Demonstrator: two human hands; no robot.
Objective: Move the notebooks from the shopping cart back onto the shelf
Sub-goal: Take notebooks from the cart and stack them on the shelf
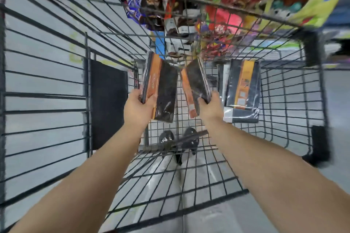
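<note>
**Two wrapped notebooks held over the floor of the wire cart [86, 81].**
The left hand [136, 108] clamps thumb and fingers on the lower end of the left notebook [162, 89]. The right hand [211, 107] likewise grips the lower corner of the right notebook [196, 85]. The two books tilt and do not touch. A stack [243, 89] of further notebooks lies in the cart at the right. Bright packets [227, 17] show beyond the far rim.
</note>
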